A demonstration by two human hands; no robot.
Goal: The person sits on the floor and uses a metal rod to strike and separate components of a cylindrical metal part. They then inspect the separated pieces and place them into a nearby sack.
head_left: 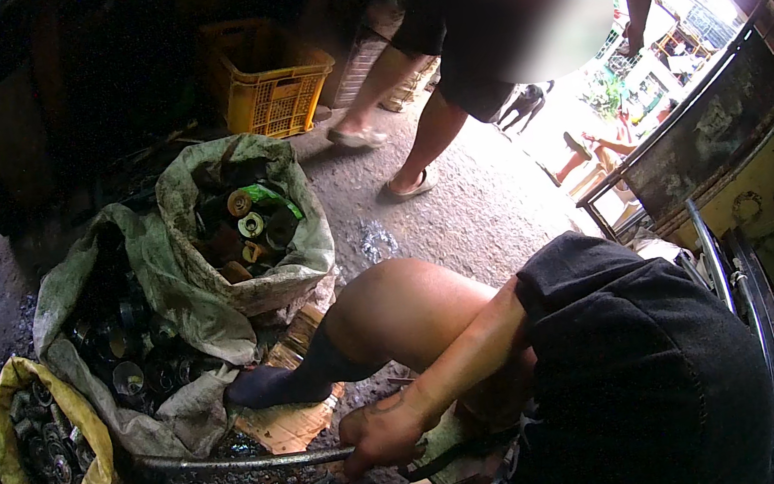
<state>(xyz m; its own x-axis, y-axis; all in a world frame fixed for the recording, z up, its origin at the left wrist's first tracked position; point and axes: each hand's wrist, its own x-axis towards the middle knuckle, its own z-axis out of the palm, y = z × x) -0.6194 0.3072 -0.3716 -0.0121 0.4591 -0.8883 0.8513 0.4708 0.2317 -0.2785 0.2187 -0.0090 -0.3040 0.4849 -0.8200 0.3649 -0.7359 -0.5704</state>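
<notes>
My right hand is closed around one end of a long metal rod. The rod runs left, low over the dark, littered ground, toward a yellow sack of small metal parts. Beyond the rod stands a grey woven sack with dark round parts inside. My leg is bent beside my right arm, and its dark sock rests by cardboard. I do not see my left hand; the lower edge is dark, with only a bit of skin showing.
A pale open sack holds rusty round pieces and something green. Behind it stands a yellow plastic crate. Another person in sandals stands on the concrete floor. A metal panel borders the bright opening at right.
</notes>
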